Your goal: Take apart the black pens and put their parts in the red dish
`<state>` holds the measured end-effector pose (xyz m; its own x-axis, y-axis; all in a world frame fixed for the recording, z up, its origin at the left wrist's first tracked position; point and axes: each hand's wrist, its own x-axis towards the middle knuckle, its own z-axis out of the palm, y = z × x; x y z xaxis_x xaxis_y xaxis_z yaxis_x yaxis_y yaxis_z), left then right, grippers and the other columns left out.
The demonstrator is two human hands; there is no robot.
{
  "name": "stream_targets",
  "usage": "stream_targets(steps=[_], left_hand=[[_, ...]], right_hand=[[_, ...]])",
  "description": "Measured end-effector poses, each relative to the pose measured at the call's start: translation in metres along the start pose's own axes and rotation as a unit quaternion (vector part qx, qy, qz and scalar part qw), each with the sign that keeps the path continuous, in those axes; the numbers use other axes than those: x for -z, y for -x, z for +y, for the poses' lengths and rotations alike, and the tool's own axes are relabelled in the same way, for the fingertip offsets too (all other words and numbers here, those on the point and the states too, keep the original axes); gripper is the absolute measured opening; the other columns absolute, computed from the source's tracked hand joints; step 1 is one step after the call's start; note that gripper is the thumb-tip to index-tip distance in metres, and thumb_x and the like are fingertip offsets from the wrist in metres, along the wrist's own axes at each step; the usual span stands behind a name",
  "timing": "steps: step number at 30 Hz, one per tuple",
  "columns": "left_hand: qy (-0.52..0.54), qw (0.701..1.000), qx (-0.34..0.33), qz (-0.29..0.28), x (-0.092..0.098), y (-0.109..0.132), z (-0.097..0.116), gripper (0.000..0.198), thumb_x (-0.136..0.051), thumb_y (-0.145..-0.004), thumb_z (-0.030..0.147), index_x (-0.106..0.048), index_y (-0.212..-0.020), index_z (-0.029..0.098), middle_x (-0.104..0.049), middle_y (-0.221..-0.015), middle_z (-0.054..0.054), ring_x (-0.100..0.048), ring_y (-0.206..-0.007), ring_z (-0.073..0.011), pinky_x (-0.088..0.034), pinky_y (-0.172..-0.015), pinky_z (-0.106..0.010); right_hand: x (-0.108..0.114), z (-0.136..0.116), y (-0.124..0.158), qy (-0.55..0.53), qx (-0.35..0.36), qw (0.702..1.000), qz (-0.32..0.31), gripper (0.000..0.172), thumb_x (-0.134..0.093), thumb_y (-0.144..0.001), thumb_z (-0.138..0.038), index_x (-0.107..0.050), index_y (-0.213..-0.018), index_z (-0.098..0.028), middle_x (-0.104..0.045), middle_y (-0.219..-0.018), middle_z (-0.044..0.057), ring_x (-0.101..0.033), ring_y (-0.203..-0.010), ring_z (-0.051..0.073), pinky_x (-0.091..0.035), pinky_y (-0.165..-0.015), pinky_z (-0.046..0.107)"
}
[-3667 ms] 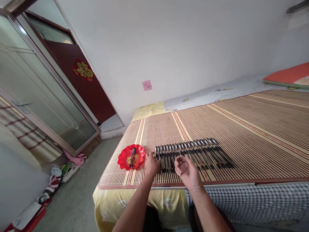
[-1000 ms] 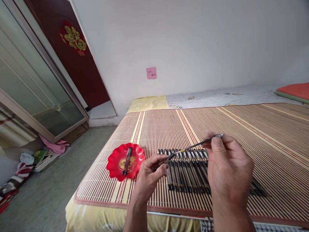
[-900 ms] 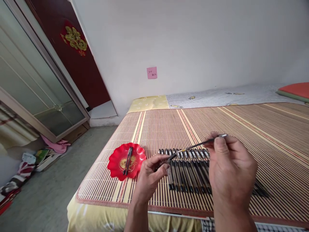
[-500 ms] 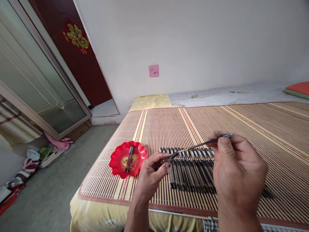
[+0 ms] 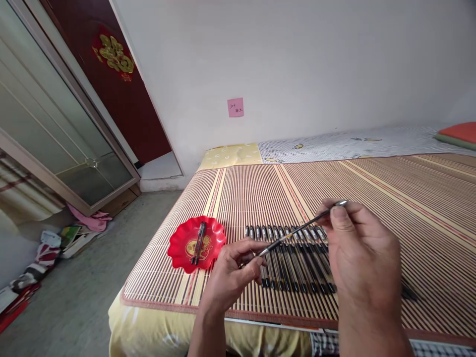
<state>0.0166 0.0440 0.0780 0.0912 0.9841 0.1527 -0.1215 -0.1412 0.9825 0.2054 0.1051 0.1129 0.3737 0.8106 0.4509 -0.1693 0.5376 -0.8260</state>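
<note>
A row of several black pens (image 5: 293, 258) lies side by side on a striped bamboo mat (image 5: 372, 198) covering a bed. My right hand (image 5: 360, 263) is closed, pinching the top end of a thin pen refill (image 5: 301, 229) held above the row. My left hand (image 5: 230, 275) is closed on a pen barrel at the refill's lower end; the barrel is mostly hidden by my fingers. To the left, a red scalloped plate (image 5: 178, 250) on the mat holds one black pen (image 5: 199, 242).
The bed's front edge with a yellow sheet (image 5: 167, 332) is just below my hands. The floor at left has clutter (image 5: 55, 243) beside a glass cabinet door (image 5: 55, 139). A pink note (image 5: 235, 107) is stuck on the white wall. An orange cushion (image 5: 459, 133) lies far right.
Since the earliest frame both hands lifted off the row and now hold a pen's refill and barrel between them. Over the last second the refill has tilted slightly, otherwise little moved.
</note>
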Motion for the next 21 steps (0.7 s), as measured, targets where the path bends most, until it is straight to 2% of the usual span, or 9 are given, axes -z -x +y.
stream_targets(steps=[3,7,10,13,17,21], left_hand=[[0.03,0.999,0.007,-0.014,-0.002,0.0,0.0,0.024,-0.077,-0.085,0.028,-0.079,-0.107,0.017,-0.069,-0.08,-0.003,-0.059,-0.055,-0.0088,-0.05,-0.052,-0.021],[0.129,0.992,0.008,-0.013,-0.006,-0.002,-0.003,0.03,-0.081,-0.084,0.033,-0.078,-0.11,0.018,-0.067,-0.077,-0.002,-0.056,-0.052,-0.0075,-0.047,-0.048,-0.019],[0.182,0.983,0.003,-0.025,-0.008,-0.005,-0.007,0.028,-0.081,-0.085,0.032,-0.077,-0.11,0.019,-0.068,-0.078,-0.002,-0.054,-0.048,-0.0057,-0.043,-0.044,-0.016],[0.223,0.975,0.001,-0.028,-0.008,-0.008,-0.01,0.026,-0.081,-0.086,0.032,-0.076,-0.108,0.019,-0.069,-0.075,-0.001,-0.051,-0.044,-0.0037,-0.037,-0.041,-0.014],[0.237,0.971,0.014,-0.024,-0.009,-0.009,-0.011,0.027,-0.08,-0.086,0.032,-0.074,-0.108,0.018,-0.068,-0.074,-0.001,-0.05,-0.043,-0.0033,-0.033,-0.039,-0.014],[0.231,0.972,0.024,-0.026,-0.011,-0.009,-0.012,0.031,-0.08,-0.087,0.036,-0.072,-0.11,0.017,-0.068,-0.075,-0.001,-0.049,-0.043,-0.0034,-0.033,-0.039,-0.015]], right_hand=[[0.002,0.005,0.001,0.013,-0.023,0.998,-0.061,0.019,-0.07,-0.094,-0.037,-0.076,-0.101,-0.02,-0.073,-0.096,0.006,-0.066,-0.08,0.018,-0.056,-0.074,0.035],[-0.001,0.001,0.005,0.035,-0.051,0.987,-0.147,0.023,-0.07,-0.094,-0.04,-0.078,-0.104,-0.022,-0.075,-0.094,0.006,-0.067,-0.079,0.018,-0.057,-0.072,0.033],[-0.004,-0.005,0.005,0.048,-0.065,0.969,-0.234,0.025,-0.071,-0.093,-0.042,-0.08,-0.106,-0.023,-0.078,-0.095,0.006,-0.07,-0.082,0.019,-0.06,-0.08,0.036],[-0.004,-0.004,0.003,0.068,-0.077,0.946,-0.308,0.031,-0.07,-0.092,-0.046,-0.08,-0.113,-0.025,-0.079,-0.102,0.008,-0.073,-0.095,0.023,-0.06,-0.09,0.041],[-0.001,0.007,0.0,0.066,-0.094,0.954,-0.276,0.036,-0.065,-0.096,-0.051,-0.08,-0.116,-0.025,-0.079,-0.112,0.01,-0.072,-0.108,0.026,-0.058,-0.096,0.044],[-0.001,0.015,0.002,0.037,-0.115,0.957,-0.262,0.033,-0.065,-0.097,-0.048,-0.079,-0.117,-0.025,-0.078,-0.116,0.01,-0.071,-0.103,0.023,-0.058,-0.092,0.041]])
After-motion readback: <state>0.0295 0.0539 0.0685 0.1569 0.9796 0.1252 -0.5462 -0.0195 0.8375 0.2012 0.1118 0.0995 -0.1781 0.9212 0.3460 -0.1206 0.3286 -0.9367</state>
